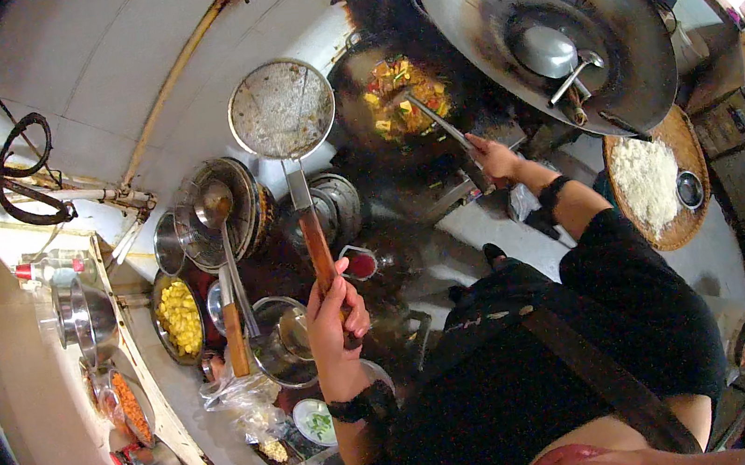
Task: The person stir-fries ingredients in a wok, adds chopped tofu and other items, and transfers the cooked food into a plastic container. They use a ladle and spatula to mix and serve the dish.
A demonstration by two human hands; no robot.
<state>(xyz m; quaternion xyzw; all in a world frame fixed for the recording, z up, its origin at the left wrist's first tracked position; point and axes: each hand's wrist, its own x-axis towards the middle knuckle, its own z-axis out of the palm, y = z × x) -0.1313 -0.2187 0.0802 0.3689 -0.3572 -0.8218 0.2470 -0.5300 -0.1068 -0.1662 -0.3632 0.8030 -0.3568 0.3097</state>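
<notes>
My left hand is closed around the wooden handle of a round wire-mesh strainer, whose basket is raised in front of the tiled wall. My right hand grips the metal handle of a cooking utensil, perhaps a ladle or wok spatula. Its far end reaches into a dark wok holding yellow chunks, red and green pieces and sauce; the food hides that end. A very large steel wok, with a ladle and a round metal piece inside, stands right of the smaller wok.
Left of the strainer lie sieves with a ladle, and a bowl of yellow chunks. A bowl with chopped greens is near my left wrist. At right, a woven basket holds white flour-like stuff. A shelf with steel bowls runs along the left.
</notes>
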